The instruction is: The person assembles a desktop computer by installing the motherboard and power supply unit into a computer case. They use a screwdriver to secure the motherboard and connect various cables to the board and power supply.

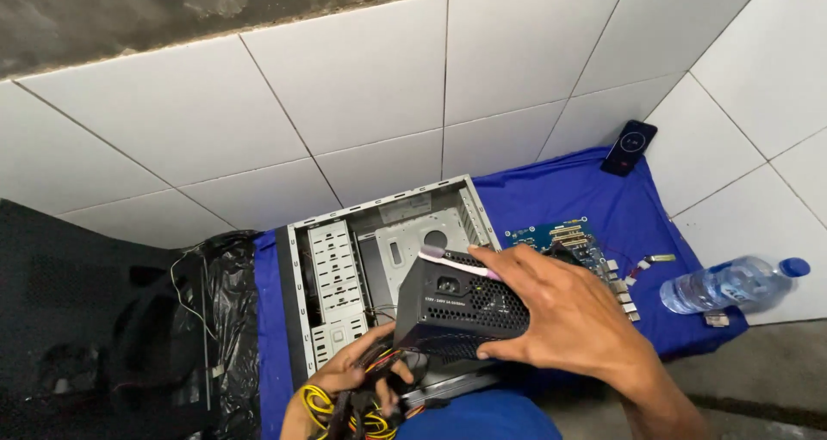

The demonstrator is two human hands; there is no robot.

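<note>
Reading from the left of the frame, we see a black plastic bag [226, 319] slumped beside the blue cloth [594, 199] on which everything rests, and next to it the open grey computer case [345, 276], lying on its side with its drive cage bared. At lower centre our left hand [357, 373] has its fingers curled around the bundle of yellow and black cables [345, 401], while just right of it our right hand [551, 306] grips the black power supply [469, 306] from above, fingers spread wide over its mesh top and pinning a pink-handled toothbrush [461, 263] against it. We judge the unit could slip from that one-handed hold and knock the case edge, or the cables could snag on sheet metal if pulled hard; the toothbrush sits loosely and might drop into the case. A pale rectangular label with dark print sits on the supply's side, and a whitish sticker on the case's upper rim. Further right lies a blue circuit board [564, 238], close enough to be struck. At the far right a clear water bottle [732, 283] with a blue cap and a blue label lies near the cloth's edge, where a leak would reach electronics, and a dark phone [629, 147] with a lit screen rests at upper right.
</note>
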